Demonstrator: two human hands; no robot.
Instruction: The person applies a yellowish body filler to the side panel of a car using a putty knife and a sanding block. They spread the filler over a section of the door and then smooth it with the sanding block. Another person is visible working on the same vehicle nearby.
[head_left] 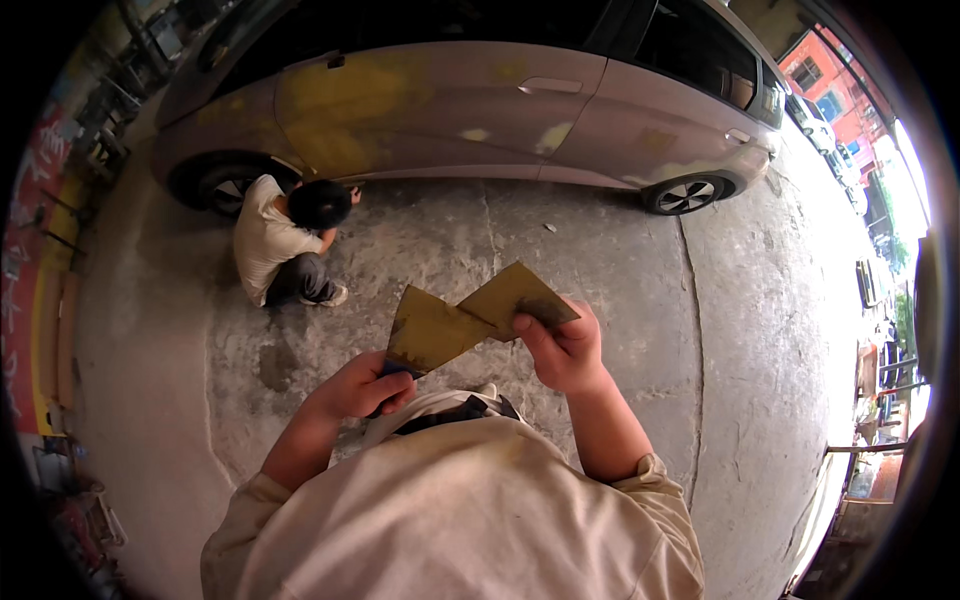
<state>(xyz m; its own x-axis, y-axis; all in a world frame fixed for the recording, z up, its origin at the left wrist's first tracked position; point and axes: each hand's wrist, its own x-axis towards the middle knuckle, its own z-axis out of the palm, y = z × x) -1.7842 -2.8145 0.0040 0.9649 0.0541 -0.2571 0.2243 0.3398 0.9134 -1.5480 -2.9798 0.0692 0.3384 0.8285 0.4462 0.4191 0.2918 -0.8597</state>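
My left hand (378,383) grips a yellow-brown sheet (425,325), its surface smudged dark, along with something dark blue (398,369) under its lower corner, too hidden to name. My right hand (560,345) pinches a second yellow-brown piece (515,295) with a dark stain, thumb on top. The two pieces meet and slightly overlap in front of my body, above the floor; I cannot tell whether they are still joined.
A pinkish car (440,110) with yellow patches on its body spans the top. A co-worker (268,240) in a light shirt crouches at its left wheel. Cracked concrete (640,290) lies underfoot. A red board (30,280) stands far left; assorted items (880,380) line the right edge.
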